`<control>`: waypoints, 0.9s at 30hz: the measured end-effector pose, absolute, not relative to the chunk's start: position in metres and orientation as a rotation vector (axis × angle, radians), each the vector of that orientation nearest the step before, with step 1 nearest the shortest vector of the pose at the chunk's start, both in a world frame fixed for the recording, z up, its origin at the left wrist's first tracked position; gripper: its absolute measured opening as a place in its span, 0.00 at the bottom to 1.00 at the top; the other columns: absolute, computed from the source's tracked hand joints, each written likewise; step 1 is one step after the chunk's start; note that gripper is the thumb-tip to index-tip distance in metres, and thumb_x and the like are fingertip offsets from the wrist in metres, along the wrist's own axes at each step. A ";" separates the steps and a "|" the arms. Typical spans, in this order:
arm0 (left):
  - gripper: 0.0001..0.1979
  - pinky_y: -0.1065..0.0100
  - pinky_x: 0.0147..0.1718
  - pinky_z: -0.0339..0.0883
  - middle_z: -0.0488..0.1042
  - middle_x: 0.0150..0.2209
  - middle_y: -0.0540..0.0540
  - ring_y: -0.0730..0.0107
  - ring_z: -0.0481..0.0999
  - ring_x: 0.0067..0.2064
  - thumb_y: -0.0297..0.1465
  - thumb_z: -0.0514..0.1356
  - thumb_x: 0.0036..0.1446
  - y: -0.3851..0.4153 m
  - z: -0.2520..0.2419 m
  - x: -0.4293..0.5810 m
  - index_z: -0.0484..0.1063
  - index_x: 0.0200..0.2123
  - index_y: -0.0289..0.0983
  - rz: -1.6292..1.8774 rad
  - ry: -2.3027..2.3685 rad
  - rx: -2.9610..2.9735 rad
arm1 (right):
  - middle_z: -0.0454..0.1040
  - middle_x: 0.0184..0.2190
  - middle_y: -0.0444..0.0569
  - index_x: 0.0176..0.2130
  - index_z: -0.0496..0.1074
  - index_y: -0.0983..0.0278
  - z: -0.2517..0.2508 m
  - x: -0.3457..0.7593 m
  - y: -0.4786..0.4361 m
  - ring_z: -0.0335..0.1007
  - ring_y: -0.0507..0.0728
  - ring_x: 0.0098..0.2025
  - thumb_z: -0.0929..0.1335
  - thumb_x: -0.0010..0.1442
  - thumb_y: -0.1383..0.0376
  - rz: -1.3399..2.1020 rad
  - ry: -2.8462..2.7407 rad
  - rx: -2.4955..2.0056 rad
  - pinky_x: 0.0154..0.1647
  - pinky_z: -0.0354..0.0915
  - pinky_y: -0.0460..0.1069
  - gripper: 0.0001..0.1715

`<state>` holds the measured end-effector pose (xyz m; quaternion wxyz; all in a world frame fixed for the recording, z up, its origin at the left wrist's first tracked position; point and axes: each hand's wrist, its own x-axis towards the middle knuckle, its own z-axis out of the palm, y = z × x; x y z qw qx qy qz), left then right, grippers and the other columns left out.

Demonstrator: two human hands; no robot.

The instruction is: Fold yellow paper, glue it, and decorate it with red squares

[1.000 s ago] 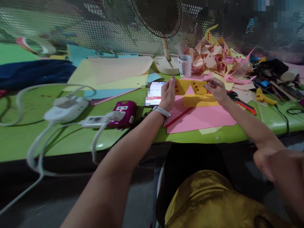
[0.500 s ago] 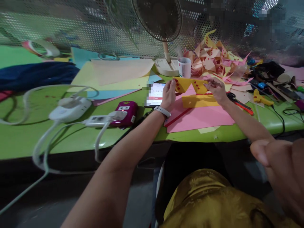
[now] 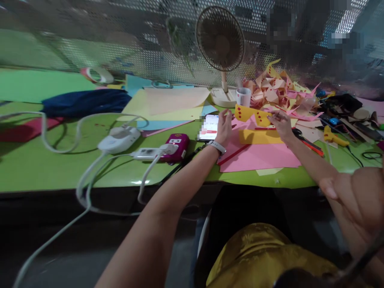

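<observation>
My right hand (image 3: 281, 125) pinches the right end of a folded yellow paper piece with red diamonds (image 3: 251, 114) and holds it just above the table. My left hand (image 3: 223, 127), with a white watch on its wrist, hovers beside the piece's left end with fingers stretched up and a small gap to the paper. Under both hands lie a yellow sheet (image 3: 259, 137) and a pink sheet (image 3: 259, 155). A lit phone (image 3: 209, 127) lies right by my left hand.
A pile of folded paper pieces (image 3: 277, 86), a white cup (image 3: 243, 96) and a fan (image 3: 221, 40) stand behind. Scissors (image 3: 306, 140) and a yellow glue gun (image 3: 333, 136) lie to the right. On the left are a magenta device (image 3: 177, 143), a power strip (image 3: 147, 153), cables and coloured sheets (image 3: 168, 104).
The yellow piece has risen off the sheets. My left hand has let go of its left end and spread its fingers. The view has swung left and pulled back.
</observation>
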<state>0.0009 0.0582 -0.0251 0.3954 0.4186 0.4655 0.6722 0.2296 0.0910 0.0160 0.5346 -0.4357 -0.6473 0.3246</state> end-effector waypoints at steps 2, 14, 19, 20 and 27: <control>0.18 0.55 0.51 0.74 0.72 0.56 0.38 0.55 0.74 0.59 0.47 0.55 0.67 0.056 -0.024 0.002 0.65 0.52 0.44 1.699 1.182 1.081 | 0.69 0.24 0.43 0.33 0.71 0.51 0.015 0.229 0.089 0.66 0.57 0.31 0.75 0.43 0.45 0.797 -1.529 -1.023 0.36 0.67 0.57 0.21; 0.19 0.50 0.54 0.72 0.72 0.56 0.36 0.52 0.72 0.60 0.47 0.58 0.64 0.047 -0.027 -0.001 0.66 0.53 0.43 1.722 1.233 1.065 | 0.75 0.29 0.41 0.36 0.71 0.59 0.026 0.263 0.127 0.73 0.54 0.34 0.76 0.44 0.52 0.748 -1.239 -0.976 0.39 0.72 0.51 0.22; 0.22 0.54 0.52 0.74 0.72 0.57 0.39 0.55 0.72 0.60 0.50 0.58 0.63 0.036 -0.029 0.001 0.67 0.53 0.44 1.688 1.219 1.110 | 0.70 0.24 0.39 0.35 0.74 0.60 0.017 0.292 0.118 0.67 0.52 0.27 0.78 0.44 0.51 0.742 -1.412 -1.032 0.32 0.70 0.49 0.22; 0.22 0.54 0.52 0.74 0.72 0.57 0.39 0.56 0.72 0.60 0.50 0.58 0.63 0.034 -0.029 0.002 0.67 0.53 0.44 1.679 1.218 1.122 | 0.70 0.24 0.40 0.36 0.75 0.60 0.018 0.299 0.121 0.67 0.52 0.28 0.77 0.45 0.51 0.699 -1.415 -1.031 0.32 0.70 0.49 0.22; 0.22 0.54 0.54 0.72 0.72 0.59 0.40 0.57 0.72 0.61 0.50 0.58 0.63 0.022 -0.020 0.008 0.68 0.55 0.46 1.615 1.205 1.164 | 0.75 0.39 0.51 0.48 0.73 0.60 0.068 0.314 0.232 0.76 0.59 0.44 0.64 0.62 0.42 0.183 -1.374 -1.068 0.46 0.73 0.56 0.28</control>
